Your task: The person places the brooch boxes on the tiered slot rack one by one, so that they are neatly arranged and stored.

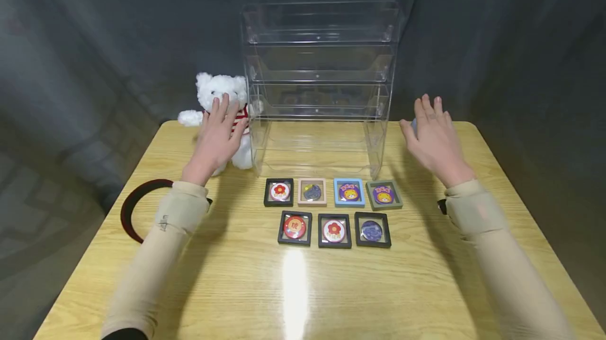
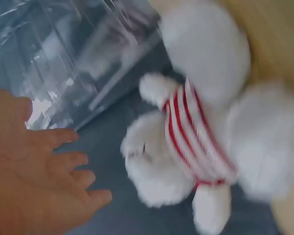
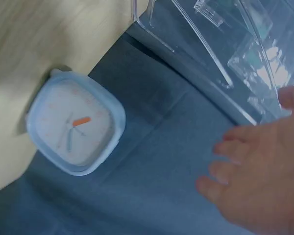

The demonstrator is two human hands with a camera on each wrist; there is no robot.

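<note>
Across the lower view, pale wood-grain table (image 1: 236, 287) with a bright streak of reflected light (image 1: 295, 292); behind and on both sides, dark grey curtain (image 1: 94, 40). At the table's rear centre, upright clear plastic rack (image 1: 318, 85) in stacked tiers; faint shapes (image 1: 317, 99) in a middle tier, contents or reflections impossible to tell. In front of the rack, square and flat, left to right: black frame (image 1: 266, 192) around round flower badge (image 1: 280, 191), pink frame (image 1: 300, 192) around dark badge (image 1: 312, 192), blue frame (image 1: 347, 180) around purple badge (image 1: 350, 192), olive frame (image 1: 387, 206) around matching purple badge (image 1: 383, 195). Nearer, all black: left frame (image 1: 294, 242) around red badge (image 1: 295, 228), middle frame (image 1: 335, 245) around second flower badge (image 1: 333, 230), right frame (image 1: 373, 245) around dark purple badge (image 1: 371, 231). Just left of the rack, white teddy bear (image 2: 201, 137) in a red-striped top, partly hidden in the head view by the left hand (image 1: 215, 135): fingers straight, slightly spread, apart from the bear; contact with the rack impossible to tell. Just right of the rack, right hand (image 1: 435, 140): fingers straight, slightly parted, in front of a pale blue clock (image 3: 73, 122) at the table's rear right. At far left, dark curved band (image 1: 127, 208), partly covered by the left sleeve (image 1: 184, 208).
</note>
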